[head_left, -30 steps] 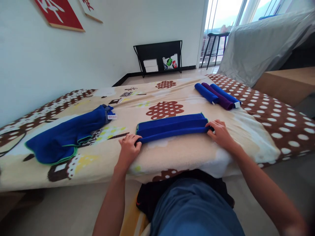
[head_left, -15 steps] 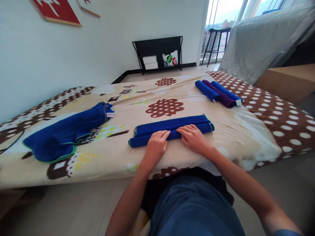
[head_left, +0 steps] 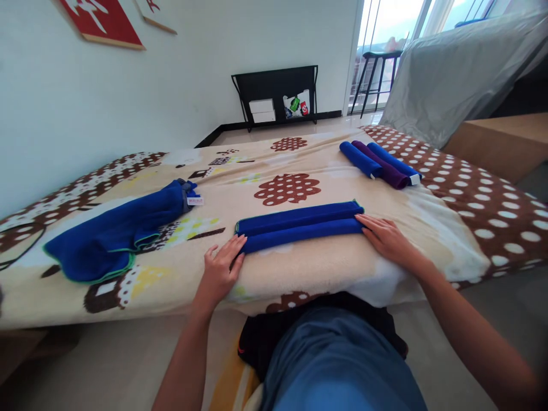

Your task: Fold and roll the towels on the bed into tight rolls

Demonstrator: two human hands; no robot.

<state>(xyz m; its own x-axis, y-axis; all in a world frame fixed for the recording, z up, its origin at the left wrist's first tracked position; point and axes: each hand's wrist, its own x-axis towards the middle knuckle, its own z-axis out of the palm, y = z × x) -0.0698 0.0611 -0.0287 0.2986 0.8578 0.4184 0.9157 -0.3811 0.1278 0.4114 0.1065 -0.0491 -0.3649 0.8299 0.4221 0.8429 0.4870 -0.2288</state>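
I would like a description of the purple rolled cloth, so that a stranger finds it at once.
Start with the large patterned blanket. On its far right part, beyond the right hand, the purple roll lies between the left blue roll and the right blue roll. Of these three, only this one is purple.

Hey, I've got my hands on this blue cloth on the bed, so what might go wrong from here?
Your left hand and right hand are at opposite ends of the partly rolled blue cloth, so uneven pressure could skew it. The creased blanket underneath might also bunch if the cloth is dragged.
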